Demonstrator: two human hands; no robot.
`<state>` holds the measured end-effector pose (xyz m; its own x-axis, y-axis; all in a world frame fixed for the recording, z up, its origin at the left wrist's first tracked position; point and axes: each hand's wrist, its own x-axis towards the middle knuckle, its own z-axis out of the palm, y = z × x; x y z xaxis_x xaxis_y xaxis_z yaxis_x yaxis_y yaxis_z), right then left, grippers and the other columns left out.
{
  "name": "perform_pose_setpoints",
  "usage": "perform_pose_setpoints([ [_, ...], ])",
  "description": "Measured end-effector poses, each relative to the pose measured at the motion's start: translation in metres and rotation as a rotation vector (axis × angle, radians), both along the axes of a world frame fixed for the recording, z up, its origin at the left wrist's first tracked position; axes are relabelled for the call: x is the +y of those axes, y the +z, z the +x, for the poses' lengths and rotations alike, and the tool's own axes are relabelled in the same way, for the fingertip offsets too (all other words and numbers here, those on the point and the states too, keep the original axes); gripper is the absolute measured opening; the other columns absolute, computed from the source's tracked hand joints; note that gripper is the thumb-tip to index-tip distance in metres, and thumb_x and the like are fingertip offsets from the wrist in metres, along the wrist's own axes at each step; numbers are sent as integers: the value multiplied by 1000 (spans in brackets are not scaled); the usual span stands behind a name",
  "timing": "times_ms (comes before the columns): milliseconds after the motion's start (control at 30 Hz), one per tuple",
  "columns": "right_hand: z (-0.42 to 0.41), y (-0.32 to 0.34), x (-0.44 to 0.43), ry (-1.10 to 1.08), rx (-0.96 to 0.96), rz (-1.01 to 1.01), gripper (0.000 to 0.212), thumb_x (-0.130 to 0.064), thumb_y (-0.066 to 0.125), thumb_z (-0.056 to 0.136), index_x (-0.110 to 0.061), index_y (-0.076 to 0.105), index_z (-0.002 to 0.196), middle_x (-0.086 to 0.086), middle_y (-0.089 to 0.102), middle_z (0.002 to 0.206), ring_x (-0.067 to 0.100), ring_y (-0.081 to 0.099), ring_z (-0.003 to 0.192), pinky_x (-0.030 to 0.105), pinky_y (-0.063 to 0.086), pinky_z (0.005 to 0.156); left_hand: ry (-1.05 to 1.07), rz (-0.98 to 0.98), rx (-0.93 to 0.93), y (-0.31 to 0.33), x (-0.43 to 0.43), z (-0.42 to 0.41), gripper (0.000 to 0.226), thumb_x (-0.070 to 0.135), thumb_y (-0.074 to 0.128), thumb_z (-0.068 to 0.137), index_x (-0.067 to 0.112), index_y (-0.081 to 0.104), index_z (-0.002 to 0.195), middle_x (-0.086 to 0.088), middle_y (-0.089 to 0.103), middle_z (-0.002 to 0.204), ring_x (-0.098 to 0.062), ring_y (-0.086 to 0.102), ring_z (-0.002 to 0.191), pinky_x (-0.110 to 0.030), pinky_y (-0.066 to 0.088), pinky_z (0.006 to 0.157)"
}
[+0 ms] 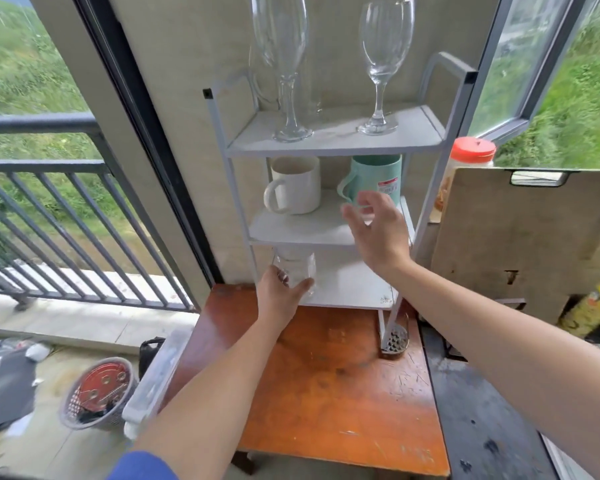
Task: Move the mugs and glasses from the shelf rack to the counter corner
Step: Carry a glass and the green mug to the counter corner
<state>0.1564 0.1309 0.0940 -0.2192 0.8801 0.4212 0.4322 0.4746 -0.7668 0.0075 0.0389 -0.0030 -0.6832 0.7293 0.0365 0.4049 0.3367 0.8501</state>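
1. Two bare forearms reach forward from the bottom edge; a blue sleeve (142, 467) covers the left upper arm.
2. The left hand (279, 294) is closed around a small clear tumbler (297, 271) on the lowest level of the white shelf rack (219, 133). The thumb lies on the right side of the glass and the other fingers on its left side. I cannot tell if the tumbler is lifted or stands on the shelf.
3. The right hand (378, 233) is open, with the fingers spread and a little curved. It is in front of the middle level and holds nothing. Its fingertips are just beside the green mug (374, 180); I cannot tell if they touch it.
4. On the middle level, the white mug (297, 185) stands upright on the left, with its handle to the left. The green mug stands on the right, and it has a label on its side.
5. On the top level, a tall glass (284, 67) stands on the left and a wine glass (381, 64) on the right, both upright and well apart.
6. The rack stands at the back of an orange-brown table (343, 393), against the wall.
7. To the right of the rack, a cutting board (520, 244) leans upright, and a jar with a red lid (473, 150) is behind it. A yellow bottle (593, 306) lies further right.
8. On the left is a balcony railing (49, 216).
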Motion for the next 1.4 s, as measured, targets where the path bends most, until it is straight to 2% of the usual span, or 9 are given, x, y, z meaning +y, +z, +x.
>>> perform_pose_setpoints([
  [100, -19, 14, 22, -94, 31, -229, 24, -44, 55, 86, -21, 58, 78, -2, 61, 80, 25, 55, 82, 32, 40, 68, 4, -21, 8, 3, -8, 0, 48, 31, 83, 70, 12, 40, 76, 5, 39, 64, -8, 35, 56, -21, 29, 51],
  [267, -51, 13, 36, -56, 145, -493, 50, -63, 51, 64, -17, 67, 78, 6, 71, 79, 30, 66, 79, 43, 55, 78, -2, -24, -3, 1, -14, -6, 44, 30, 84, 69, 9, 47, 79, 3, 46, 67, -13, 42, 61, -19, 31, 52],
  [400, -60, 18, 39, 0, 179, -589, 46, -62, 54, 64, -19, 60, 79, 6, 70, 67, 30, 70, 73, 45, 56, 71, -12, -39, 23, 2, -15, -10, 49, 33, 84, 68, 12, 40, 71, 5, 43, 63, -10, 38, 56, -17, 33, 49],
  [600, -33, 24, 23, -77, 58, -568, 47, -64, 48, 63, -20, 55, 76, 9, 69, 80, 34, 67, 78, 48, 56, 78, -50, -56, 128, 13, -15, -10, 57, 34, 82, 70, 20, 27, 65, 6, 35, 60, -9, 30, 54, -24, 22, 49],
  [733, -10, 26, 12, -127, 50, -558, 35, -54, 50, 80, -20, 58, 78, 5, 64, 72, 25, 59, 59, 42, 58, 70, -82, -53, 164, 17, -14, -7, 58, 36, 83, 69, 21, 27, 66, 5, 38, 62, -13, 34, 57, -22, 25, 49],
  [933, 6, 21, -4, -277, -38, -440, 40, -51, 51, 82, -13, 65, 87, 14, 51, 102, 31, 59, 79, 39, 53, 74, -128, -55, 171, 19, -19, -2, 56, 36, 84, 68, 19, 31, 66, 0, 42, 65, -19, 39, 63, -25, 28, 53],
  [1133, 2, 8, -24, -272, 38, -355, 43, -55, 69, 67, -17, 51, 58, 10, 54, 103, 28, 59, 84, 38, 54, 70, -161, -55, 131, 19, -36, -6, 58, 35, 86, 64, 20, 29, 63, 1, 41, 61, -21, 39, 60, -34, 29, 56],
  [1233, 6, 3, -36, -217, 74, -315, 39, -52, 75, 67, -18, 57, 65, 7, 61, 96, 19, 58, 74, 32, 49, 64, -163, -54, 120, 20, -46, -8, 59, 35, 86, 62, 18, 30, 62, 1, 39, 59, -25, 42, 56, -35, 30, 52],
  [1400, 32, -1, -69, -129, 148, -249, 30, -40, 80, 71, -15, 70, 83, -8, 61, 115, 12, 57, 95, 26, 48, 81, -185, -51, 102, 23, -60, -3, 56, 38, 86, 62, 17, 34, 63, 3, 41, 60, -20, 38, 61, -32, 29, 51],
])
